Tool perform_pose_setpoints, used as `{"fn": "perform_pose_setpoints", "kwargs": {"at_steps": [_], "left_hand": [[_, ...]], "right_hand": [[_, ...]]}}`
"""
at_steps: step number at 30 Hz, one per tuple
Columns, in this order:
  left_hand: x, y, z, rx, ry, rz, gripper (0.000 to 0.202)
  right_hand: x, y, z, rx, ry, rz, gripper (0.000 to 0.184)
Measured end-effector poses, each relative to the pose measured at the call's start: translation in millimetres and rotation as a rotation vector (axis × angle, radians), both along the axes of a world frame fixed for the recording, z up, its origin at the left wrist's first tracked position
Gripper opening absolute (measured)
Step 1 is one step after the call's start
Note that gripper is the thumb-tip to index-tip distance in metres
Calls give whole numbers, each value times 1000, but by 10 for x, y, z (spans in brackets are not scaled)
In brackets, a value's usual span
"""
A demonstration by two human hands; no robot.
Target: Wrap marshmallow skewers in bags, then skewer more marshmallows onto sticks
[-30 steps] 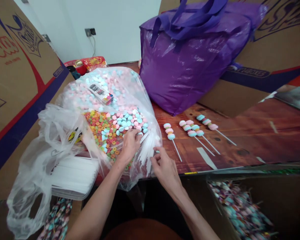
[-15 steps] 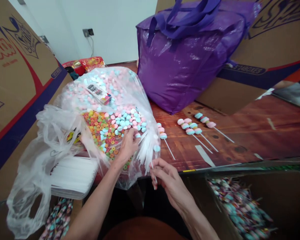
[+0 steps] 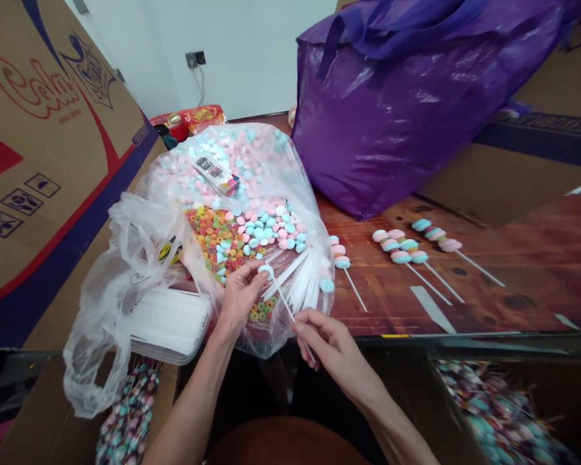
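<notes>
My right hand [image 3: 325,339] pinches the lower end of a thin white stick [image 3: 290,311]. At the stick's upper end, my left hand [image 3: 239,292] pinches a pale blue round candy [image 3: 265,269]. Both hands work over a big clear plastic bag [image 3: 232,213] full of pink and blue round candies [image 3: 266,229] and small multicoloured ring candies [image 3: 215,236]. A bundle of loose white sticks [image 3: 303,281] lies on the bag next to my hands. Several finished candy skewers [image 3: 401,248] lie on the wooden table [image 3: 503,278] to the right.
A large purple carrier bag [image 3: 407,97] stands behind the skewers. Cardboard boxes rise at left [image 3: 43,142] and back right [image 3: 523,168]. A crumpled clear bag with a flat white stack [image 3: 169,323] sits at left. A box of wrapped skewers [image 3: 503,413] lies below right.
My right hand pulled one stick free of the bundle and drew it toward me. My left hand lifted a blue candy from the bag to the stick's tip. The view shifted left.
</notes>
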State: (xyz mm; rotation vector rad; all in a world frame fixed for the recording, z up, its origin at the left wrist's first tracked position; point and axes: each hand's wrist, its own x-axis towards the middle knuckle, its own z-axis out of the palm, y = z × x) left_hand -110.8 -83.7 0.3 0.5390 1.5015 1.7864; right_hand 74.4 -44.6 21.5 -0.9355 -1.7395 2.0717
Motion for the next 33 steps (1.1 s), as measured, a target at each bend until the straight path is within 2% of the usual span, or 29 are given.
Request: {"fn": "perform_pose_setpoints", "kwargs": {"at_steps": [4, 8, 14, 18, 23, 26, 30, 33], "left_hand": [[93, -51, -26, -27, 22, 4, 38], [89, -67, -55, -14, -55, 75, 42], [18, -86, -75, 22, -80, 129, 42], [14, -102, -80, 15, -40, 138, 39], [14, -173, -87, -38, 112, 110, 30], [81, -223, -100, -78, 243, 116, 24], [224, -272, -100, -97, 395, 156, 21], [303, -296, -81, -105, 536, 195, 22]], "right_hand": [[-151, 43, 13, 2, 17, -47, 34], [-251, 24, -22, 141, 39, -104, 37], [-245, -99, -152, 266, 17, -65, 41], [-215, -73, -153, 296, -3, -42, 41], [-220, 9, -52, 112, -23, 32, 47], [-287, -30, -61, 40, 14, -32, 48], [-374, -164, -161, 119, 74, -188, 41], [-392, -238, -216, 215, 64, -250, 37]]}}
